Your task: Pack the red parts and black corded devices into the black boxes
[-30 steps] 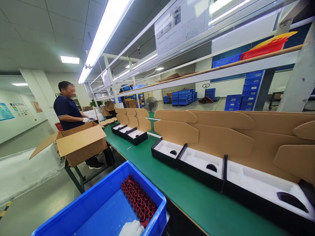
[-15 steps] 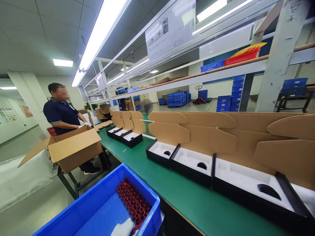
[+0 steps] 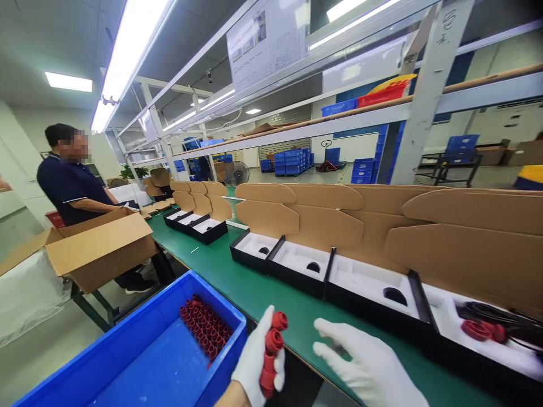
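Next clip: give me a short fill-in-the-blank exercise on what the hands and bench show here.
1. The left hand holds several small ___ parts.
2. The right hand, in a white glove, holds ___.
3. More of these parts lie in a ___ bin.
4. The bench top is ___.

Missing words: red; nothing; blue; green

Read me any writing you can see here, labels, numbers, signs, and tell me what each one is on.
Nothing here can be read for certain.
Hanging sheet over the bench: photos and a table, print too small.
White upright post: dark handwritten marks near the top, illegible.
Blue bin, red parts in the left hand, right hand, open boxes: no text visible.
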